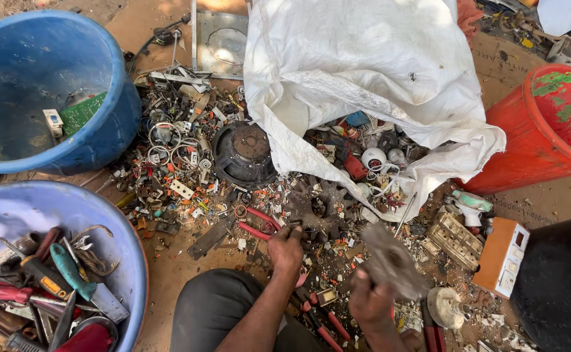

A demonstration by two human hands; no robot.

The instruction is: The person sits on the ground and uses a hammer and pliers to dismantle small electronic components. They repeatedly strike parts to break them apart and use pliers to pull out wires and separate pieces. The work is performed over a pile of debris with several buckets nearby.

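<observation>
knee: bottom centre, nearest
left hand: fingers curled on red pliers in scrap
right hand: gripping blurred grey plate
tubs: 2 blue, 1 red
sack: 1, open
free ground: bare strip by knee

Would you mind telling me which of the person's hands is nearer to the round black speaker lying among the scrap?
Left. The left hand rests on the scrap just below the black speaker. The right hand is lower and farther right, gripping a blurred grey metal piece.

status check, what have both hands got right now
Left hand on red-handled pliers in scrap pile. Right hand grips blurred grey metal piece. White sack beyond.
</observation>
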